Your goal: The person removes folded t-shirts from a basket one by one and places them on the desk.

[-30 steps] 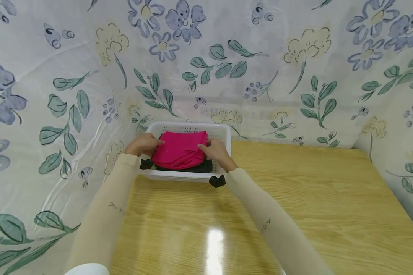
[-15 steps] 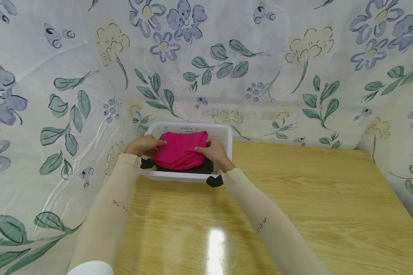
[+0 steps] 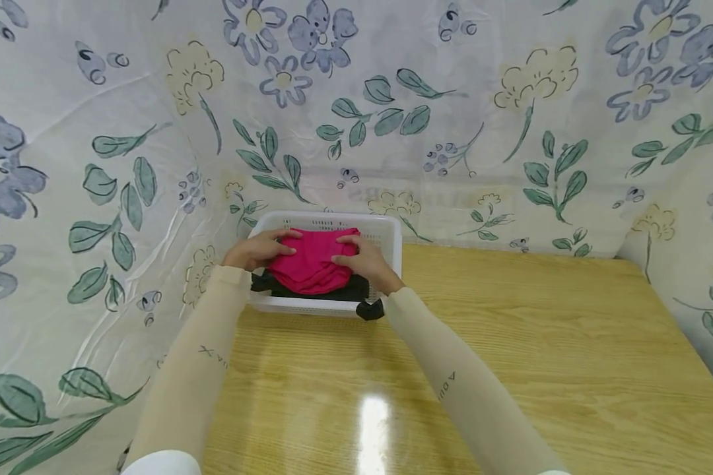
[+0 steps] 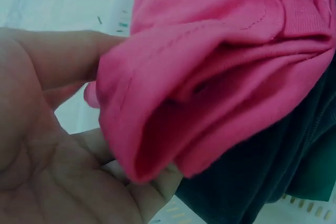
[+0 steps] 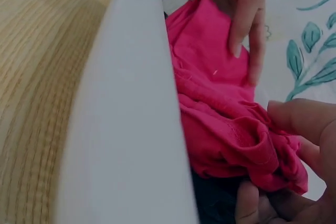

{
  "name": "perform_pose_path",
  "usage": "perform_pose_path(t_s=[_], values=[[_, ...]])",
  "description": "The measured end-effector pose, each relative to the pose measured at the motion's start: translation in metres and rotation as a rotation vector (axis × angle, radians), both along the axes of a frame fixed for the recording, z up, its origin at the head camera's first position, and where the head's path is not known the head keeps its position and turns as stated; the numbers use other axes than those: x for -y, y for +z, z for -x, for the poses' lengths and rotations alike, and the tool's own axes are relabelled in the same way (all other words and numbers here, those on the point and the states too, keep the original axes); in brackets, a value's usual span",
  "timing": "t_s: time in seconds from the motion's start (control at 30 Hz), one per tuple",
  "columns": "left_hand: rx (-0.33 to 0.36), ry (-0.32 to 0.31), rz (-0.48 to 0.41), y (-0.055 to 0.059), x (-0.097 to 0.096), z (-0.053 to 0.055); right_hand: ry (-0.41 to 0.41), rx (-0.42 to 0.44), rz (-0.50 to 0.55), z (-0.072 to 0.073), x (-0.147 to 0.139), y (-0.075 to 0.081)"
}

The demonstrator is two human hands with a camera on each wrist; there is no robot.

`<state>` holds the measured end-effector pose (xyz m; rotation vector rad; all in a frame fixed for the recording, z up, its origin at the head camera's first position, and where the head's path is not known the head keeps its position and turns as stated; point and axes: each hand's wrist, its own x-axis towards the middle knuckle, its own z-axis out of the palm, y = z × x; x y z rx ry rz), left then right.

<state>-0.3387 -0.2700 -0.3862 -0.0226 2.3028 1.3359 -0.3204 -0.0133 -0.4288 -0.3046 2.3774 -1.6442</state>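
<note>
Across the lower right stretches a wood-grain table (image 3: pixel 541 343), floral sheeting (image 3: pixel 451 112) above; left of centre, left hand (image 3: pixel 255 252) and right hand (image 3: pixel 368 262) curl fingers round pink cloth (image 3: pixel 316 264) inside a white basket (image 3: pixel 309 306).

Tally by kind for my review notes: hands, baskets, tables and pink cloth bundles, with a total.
Left hand and right hand: 2
White basket: 1
Wooden table: 1
Pink bundle: 1
Total: 5
</note>
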Motion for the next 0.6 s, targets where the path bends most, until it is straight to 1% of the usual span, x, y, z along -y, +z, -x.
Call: perform_pose_path(t_s=[0.1,0.23,0.33,0.43,0.47,0.6], values=[[0.003,-0.008,0.028,-0.003,0.001,-0.001,0.008,0.001,-0.039,0.002,0.004,-0.001],[0.005,-0.006,0.043,-0.007,0.002,-0.001,0.031,-0.031,-0.114,0.003,0.007,-0.001],[-0.003,-0.010,0.030,-0.007,0.002,0.000,0.029,-0.032,-0.100,0.004,0.010,-0.002],[-0.009,0.001,0.015,-0.005,0.001,0.001,-0.009,-0.016,-0.046,0.005,0.010,-0.002],[-0.010,0.005,0.016,-0.005,0.001,0.000,-0.021,-0.019,-0.042,0.005,0.010,-0.003],[-0.002,0.056,0.027,-0.006,0.004,-0.003,-0.040,-0.057,-0.061,0.004,0.011,-0.004]])
